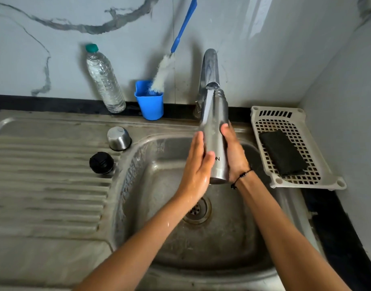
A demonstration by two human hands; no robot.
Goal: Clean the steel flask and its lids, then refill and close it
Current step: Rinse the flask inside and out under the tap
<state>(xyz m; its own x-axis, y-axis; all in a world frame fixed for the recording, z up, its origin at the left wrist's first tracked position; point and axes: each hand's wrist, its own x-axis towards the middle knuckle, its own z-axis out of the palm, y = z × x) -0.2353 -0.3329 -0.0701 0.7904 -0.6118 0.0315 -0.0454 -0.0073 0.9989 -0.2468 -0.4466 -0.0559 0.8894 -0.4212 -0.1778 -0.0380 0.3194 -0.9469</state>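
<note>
1. Both hands grip the steel flask (214, 131) over the sink basin (159, 185). Left hand (198, 166) lies against the flask's left side, fingers fairly straight along the body and thumb across its front. Right hand (235, 154) curls round the flask's right side; a dark beaded bracelet (240, 177) circles its wrist.
2. Sink basin: steel, wet, with a round drain (197, 210) below the hands. All places that follow are given relative to this basin.
3. Ribbed draining board (48, 185): left of the basin, part of the same steel unit.
4. White perforated tray (262, 122): on the counter at the basin's right rim, carrying a dark scrub pad (283, 152).
5. Steel flask: held upright with a slight tilt above the basin, its open mouth just under the tap spout (211, 68); water runs from the spout down the flask's neck and side.
6. Tap: rises behind the basin's far rim.
7. Clear plastic water bottle (104, 80), green cap: stands behind the draining board, far left of the basin, against the wall.
8. Blue cup (150, 106): behind the basin's far left corner, holding a bottle brush (161, 74) with a blue handle.
9. Steel cup lid (119, 138): inverted on the draining board, just beside the basin's far left corner.
10. Black inner stopper (101, 162): on the draining board, nearer the viewer than the steel lid, close to the basin's left rim.
</note>
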